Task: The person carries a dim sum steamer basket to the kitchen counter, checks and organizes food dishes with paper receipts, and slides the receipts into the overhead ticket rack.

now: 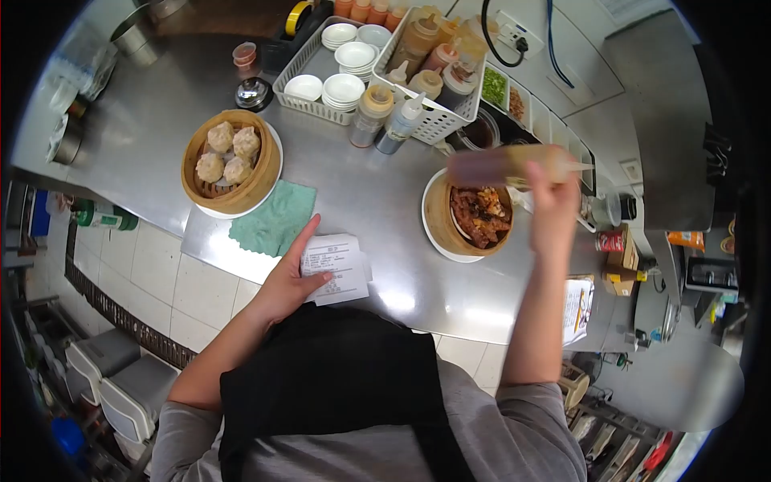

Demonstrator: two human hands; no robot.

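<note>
My left hand (291, 277) holds a printed paper receipt (337, 269) between thumb and fingers, near the counter's front edge. In my right hand (552, 201) is a squeeze bottle (498, 166) with dark sauce, lying sideways in the air and blurred, its pale nozzle to the right. Below the bottle, a bamboo steamer (438, 210) on a white plate holds dark reddish-brown food (482, 221). Another bamboo steamer (259, 181) at the left holds several pale dumplings (221, 136). A green cloth (281, 217) lies between that steamer and my left hand.
Two squeeze bottles (372, 116) stand before a white basket (438, 120) of sauce bottles. A basket of small white dishes (344, 88) is beside it. A metal-lidded jar (254, 94) stands further left. Papers (577, 309) lie at the right edge of the steel counter (345, 181).
</note>
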